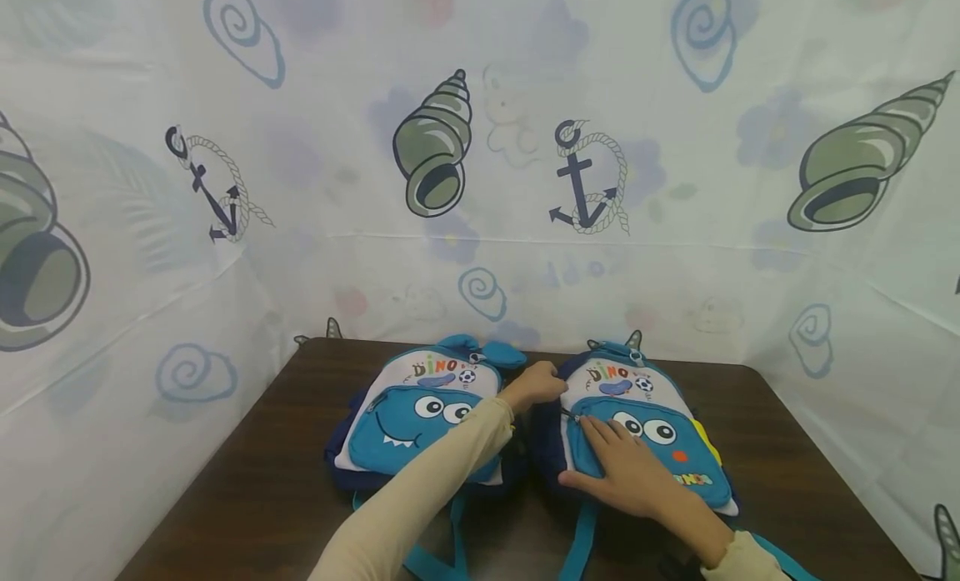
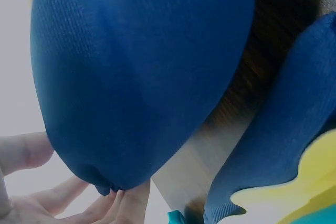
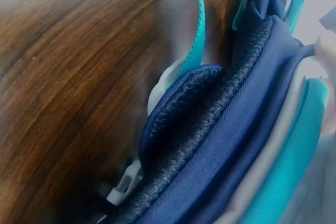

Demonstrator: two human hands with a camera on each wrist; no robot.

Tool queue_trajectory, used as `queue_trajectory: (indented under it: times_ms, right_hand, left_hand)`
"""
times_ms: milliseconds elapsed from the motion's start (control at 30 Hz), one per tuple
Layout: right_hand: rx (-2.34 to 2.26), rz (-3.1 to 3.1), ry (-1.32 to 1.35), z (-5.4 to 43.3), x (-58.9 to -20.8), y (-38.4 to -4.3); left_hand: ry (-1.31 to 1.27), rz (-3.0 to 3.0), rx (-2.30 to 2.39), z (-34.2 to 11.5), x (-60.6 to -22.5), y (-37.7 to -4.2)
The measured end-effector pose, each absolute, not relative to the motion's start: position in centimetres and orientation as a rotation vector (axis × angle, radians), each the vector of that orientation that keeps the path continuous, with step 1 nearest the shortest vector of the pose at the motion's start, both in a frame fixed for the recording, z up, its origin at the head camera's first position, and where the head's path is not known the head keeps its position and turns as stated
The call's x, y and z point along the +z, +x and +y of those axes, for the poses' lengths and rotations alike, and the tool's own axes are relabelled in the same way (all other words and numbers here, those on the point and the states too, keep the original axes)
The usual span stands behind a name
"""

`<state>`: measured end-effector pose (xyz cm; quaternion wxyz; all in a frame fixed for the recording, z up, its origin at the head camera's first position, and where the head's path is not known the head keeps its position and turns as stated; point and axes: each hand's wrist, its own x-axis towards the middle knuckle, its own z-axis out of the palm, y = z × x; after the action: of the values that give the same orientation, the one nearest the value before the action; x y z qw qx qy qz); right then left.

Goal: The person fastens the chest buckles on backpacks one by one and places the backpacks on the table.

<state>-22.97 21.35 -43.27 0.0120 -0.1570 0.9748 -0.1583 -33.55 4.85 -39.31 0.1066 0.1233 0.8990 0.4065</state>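
Observation:
Two small dino backpacks in blue, white and navy lie side by side on a brown table. My left hand (image 1: 536, 383) reaches across to the upper left side of the right backpack (image 1: 678, 435). In the left wrist view its thumb and fingers (image 2: 134, 203) hold the end of the navy side fabric (image 2: 142, 77). Flat on the right backpack's blue front pocket rests my right hand (image 1: 626, 473), fingers spread, near the zipper pull at the pocket's left edge. Under my left forearm lies the left backpack (image 1: 408, 427), partly covered by the sleeve.
Teal straps (image 1: 581, 539) trail toward the table's front edge. A mesh side pocket (image 3: 184, 98) and a pale buckle (image 3: 126, 182) show low on the right backpack. Behind the brown table (image 1: 247, 473) hangs a white cloth (image 1: 330, 147) printed with shells and anchors.

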Motion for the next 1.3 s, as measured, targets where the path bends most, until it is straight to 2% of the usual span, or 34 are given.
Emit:
queue_trajectory:
  times_ms: [567, 1067, 1300]
  right_hand:
    - [-0.687, 3.128, -0.484, 21.6, -42.4, -22.7]
    - [-0.702, 3.191, -0.467, 21.3, -42.3, -22.8]
    - [-0.719, 3.222, -0.504, 21.2, -41.0, -22.7]
  left_hand:
    - [0.483, 2.706, 1.253, 4.6, -36.2, -33.5]
    - [0.478, 2.691, 1.354, 4.7, -36.5, -33.8]
    - [0.402, 2.738, 1.328, 4.5, -34.7, -33.6]
